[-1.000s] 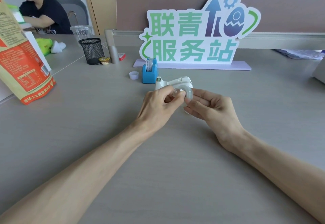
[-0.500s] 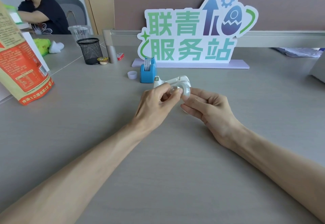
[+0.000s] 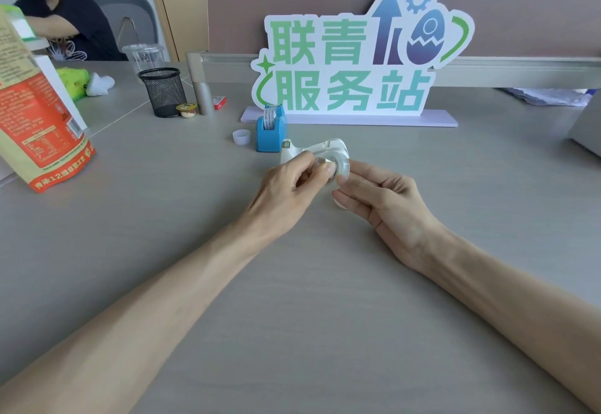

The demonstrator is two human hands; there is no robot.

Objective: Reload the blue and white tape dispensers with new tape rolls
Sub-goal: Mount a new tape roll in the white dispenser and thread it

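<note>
Where the two bare hands meet above the pale grey table, both pinch a small clear tape roll: the left hand closes its thumb and forefinger on the roll's near face, and the right hand grips its right edge with thumb and fingertips, the other fingers curled beneath. Whether a loose end of tape is lifted cannot be told. Just behind the roll, touching or nearly touching the left hand's fingers, lies the white plastic tape dispenser, its cutter end pointing left. Near it, further back and to the left, stands the blue plastic tape dispenser with a printed white roll seated upright in its slot. A small white plastic cap sits just beside the blue one on its left. Behind both rises a white standing sign with green characters on a lilac base. Further left are a black mesh pen cup, a clear plastic cup, and a tilted orange and tan food bag. Another person in a dark top sits at the far left corner.
</note>
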